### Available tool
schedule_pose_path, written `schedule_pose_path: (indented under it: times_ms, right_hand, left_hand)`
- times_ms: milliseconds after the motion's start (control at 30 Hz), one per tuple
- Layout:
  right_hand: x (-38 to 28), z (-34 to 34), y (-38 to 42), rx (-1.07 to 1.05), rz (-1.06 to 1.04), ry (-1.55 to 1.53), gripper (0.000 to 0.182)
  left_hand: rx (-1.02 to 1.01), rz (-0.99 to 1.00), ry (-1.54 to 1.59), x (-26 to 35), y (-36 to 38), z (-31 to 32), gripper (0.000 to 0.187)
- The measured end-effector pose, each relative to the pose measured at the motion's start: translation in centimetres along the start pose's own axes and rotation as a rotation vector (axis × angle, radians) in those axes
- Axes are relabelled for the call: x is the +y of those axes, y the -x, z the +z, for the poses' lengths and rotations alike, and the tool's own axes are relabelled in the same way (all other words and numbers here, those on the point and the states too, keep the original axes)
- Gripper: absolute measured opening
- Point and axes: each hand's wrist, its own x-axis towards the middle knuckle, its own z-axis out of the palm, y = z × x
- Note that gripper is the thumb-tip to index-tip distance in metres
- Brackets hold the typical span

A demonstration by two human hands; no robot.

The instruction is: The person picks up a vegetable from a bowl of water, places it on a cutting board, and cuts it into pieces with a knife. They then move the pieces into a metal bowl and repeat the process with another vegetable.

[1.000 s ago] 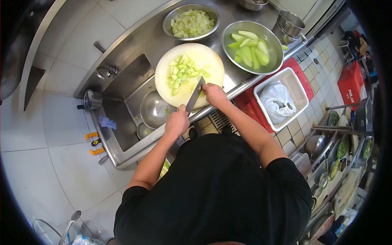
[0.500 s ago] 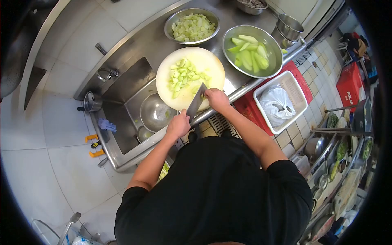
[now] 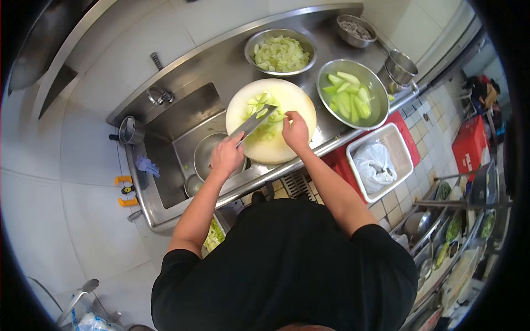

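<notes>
My left hand (image 3: 226, 156) grips the handle of a cleaver (image 3: 255, 122), its broad blade lying over the cut pieces on a round white cutting board (image 3: 301, 105). A pale slice clings to the blade near its tip. Light green vegetable pieces (image 3: 268, 131) lie around and partly beneath the blade. Close to the tip, my right hand (image 3: 296, 132) has its fingers curled beside the pieces; whether something small is between them is hidden. Behind the board stands a steel bowl (image 3: 249, 54) full of sliced green vegetable.
Peeled green wedges sit in water in a steel bowl (image 3: 380, 118) right of the board. A sink (image 3: 160, 160) holding a steel bowl (image 3: 205, 157) is at the left. A white basket (image 3: 407, 165) with a plastic bag (image 3: 375, 165) stands below the counter's right edge.
The cleaver has moved from the board's front edge to over the cut pieces, its blade more tilted and flat. My right hand has drawn slightly away from the blade. The camera view has shifted.
</notes>
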Motion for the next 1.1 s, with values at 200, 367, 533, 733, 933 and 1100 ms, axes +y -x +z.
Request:
schedule_pose_path:
  times_ms: [200, 367, 533, 733, 933, 1100]
  right_hand:
    - [-7.0, 1.1, 0.2, -0.200, -0.241, 0.468, 0.110]
    - [-8.5, 3.9, -2.9, -0.401, -0.068, 0.521, 0.116]
    - [-2.8, 4.3, -6.8, -0.257, -0.037, 0.682, 0.109]
    - [3.2, 3.0, -1.7, -0.030, 0.303, 0.262, 0.115]
    - [1.9, 8.2, -1.2, -0.093, 0.104, 0.206, 0.114]
    - [2.0, 2.9, -2.5, 0.168, 0.007, -0.232, 0.081]
  left_hand:
    - [0.104, 0.152, -0.039, -3.3, 1.2, 0.2, 0.043]
    - [0.206, 0.227, -0.100, -6.0, 2.8, -2.5, 0.040]
    - [0.260, 0.181, -0.027, -10.7, 3.6, -4.8, 0.038]
    - [0.149, -0.150, 0.400, -13.2, 4.5, -4.5, 0.030]
    - [0.100, -0.132, 0.563, -11.5, 3.2, -0.6, 0.031]
    - [0.027, -0.082, 0.504, -7.7, 1.7, -0.6, 0.029]
